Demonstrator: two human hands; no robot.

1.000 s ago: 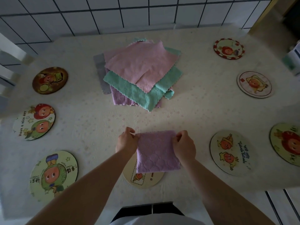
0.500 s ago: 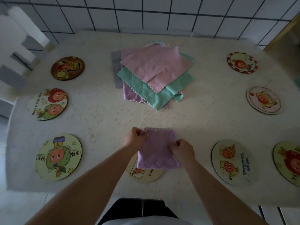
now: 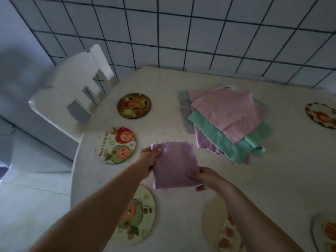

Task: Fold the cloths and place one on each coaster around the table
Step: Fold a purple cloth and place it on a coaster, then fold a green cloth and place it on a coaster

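A folded purple cloth (image 3: 175, 164) hangs above the table between both hands. My left hand (image 3: 147, 160) pinches its upper left corner and my right hand (image 3: 203, 179) grips its lower right edge. A loose pile of pink, teal, purple and grey cloths (image 3: 227, 120) lies further back on the right. Round cartoon coasters sit along the left edge: a brown coaster (image 3: 134, 105), a white coaster with two faces (image 3: 115, 144) just left of the held cloth, and a green-figure coaster (image 3: 140, 213) partly under my left forearm.
The table (image 3: 272, 179) has a pale speckled cover. More coasters lie near the front (image 3: 218, 228), at the right edge (image 3: 321, 114) and at the lower right corner (image 3: 325, 231). A white chair (image 3: 72, 99) stands at the table's left side, against a tiled wall.
Both hands have lifted the folded purple cloth off the front coaster and carried it left and away from me. The view has swung to the left, bringing the chair in.
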